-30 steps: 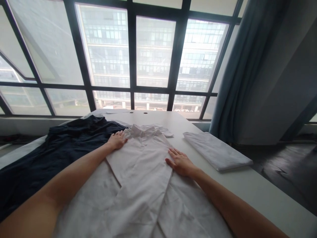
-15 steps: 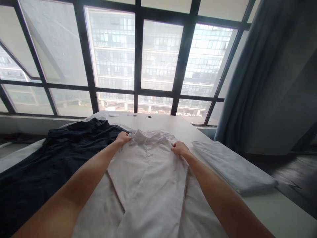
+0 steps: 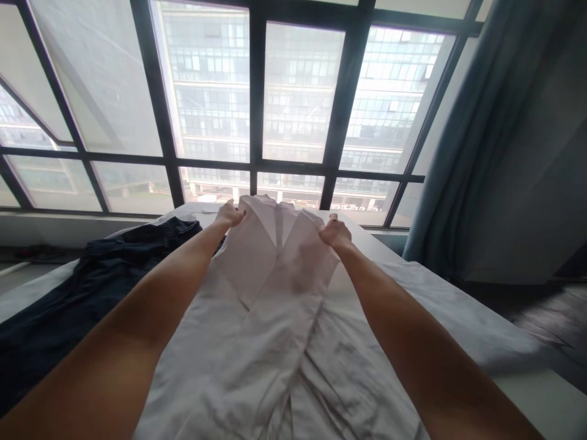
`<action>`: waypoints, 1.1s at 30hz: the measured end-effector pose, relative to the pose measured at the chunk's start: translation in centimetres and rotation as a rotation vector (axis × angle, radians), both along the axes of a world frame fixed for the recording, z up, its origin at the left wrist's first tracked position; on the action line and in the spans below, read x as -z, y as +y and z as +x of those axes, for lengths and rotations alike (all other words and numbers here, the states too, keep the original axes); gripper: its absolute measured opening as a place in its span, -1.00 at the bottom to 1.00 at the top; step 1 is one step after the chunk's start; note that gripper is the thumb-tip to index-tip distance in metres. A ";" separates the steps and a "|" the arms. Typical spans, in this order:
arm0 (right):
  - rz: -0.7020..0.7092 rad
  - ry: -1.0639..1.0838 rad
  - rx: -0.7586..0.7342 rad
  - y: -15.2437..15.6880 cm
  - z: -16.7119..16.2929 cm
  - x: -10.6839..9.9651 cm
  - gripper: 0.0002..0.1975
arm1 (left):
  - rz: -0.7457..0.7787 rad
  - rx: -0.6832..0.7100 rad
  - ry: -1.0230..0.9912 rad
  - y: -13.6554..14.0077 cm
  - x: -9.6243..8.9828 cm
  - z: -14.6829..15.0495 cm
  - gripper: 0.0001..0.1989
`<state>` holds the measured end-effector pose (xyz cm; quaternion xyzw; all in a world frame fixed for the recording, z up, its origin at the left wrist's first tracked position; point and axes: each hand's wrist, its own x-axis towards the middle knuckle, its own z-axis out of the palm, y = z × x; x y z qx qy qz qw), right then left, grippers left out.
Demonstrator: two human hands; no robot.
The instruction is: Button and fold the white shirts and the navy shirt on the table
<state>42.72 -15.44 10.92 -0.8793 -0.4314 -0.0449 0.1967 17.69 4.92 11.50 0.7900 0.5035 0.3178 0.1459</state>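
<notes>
A white shirt (image 3: 275,269) hangs stretched between my two hands, its upper part lifted off the table. My left hand (image 3: 230,215) pinches it near the left shoulder. Its right shoulder is gripped by my right hand (image 3: 335,232), with fingers closed on the cloth. The collar edge stands between the hands, and creased white fabric spreads below toward me. To the left, partly behind my left forearm, lies a dark navy garment (image 3: 132,263).
A folded white cloth (image 3: 440,293) lies on the white table (image 3: 371,243) to the right, partly behind my forearm. Black-framed windows (image 3: 302,91) rise beyond the table. A blue-grey curtain (image 3: 458,153) hangs at the right.
Both hands have risen, lifting the shirt's shoulders and collar off the table. The shirt's front has gone from lying fairly flat to hanging in folds.
</notes>
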 end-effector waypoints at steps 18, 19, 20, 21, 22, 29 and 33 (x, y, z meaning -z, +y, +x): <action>-0.432 -0.059 -0.233 -16.8 -2.8 12.2 -0.35 | -0.128 0.247 0.705 -16.6 12.8 -14.3 -0.31; -0.428 -0.057 -0.207 -17.6 -2.9 12.2 -0.35 | -0.133 0.209 0.708 -17.2 12.6 -14.8 -0.31; -0.416 -0.060 -0.179 -18.4 -3.1 12.2 -0.35 | -0.129 0.165 0.710 -17.8 12.5 -15.2 -0.31; -0.395 -0.067 -0.149 -19.0 -3.2 12.2 -0.34 | -0.116 0.117 0.712 -18.3 12.4 -15.6 -0.31; -0.368 -0.076 -0.109 -19.5 -3.2 12.1 -0.33 | -0.097 0.069 0.711 -18.9 12.3 -16.0 -0.32; -0.071 0.192 -0.046 -21.5 -0.3 11.5 -0.28 | -0.336 0.024 0.399 -20.7 10.4 -18.1 -0.44; 0.024 0.445 0.009 -22.0 1.4 11.4 -0.45 | -0.657 0.136 0.193 -21.4 9.0 -19.5 -0.55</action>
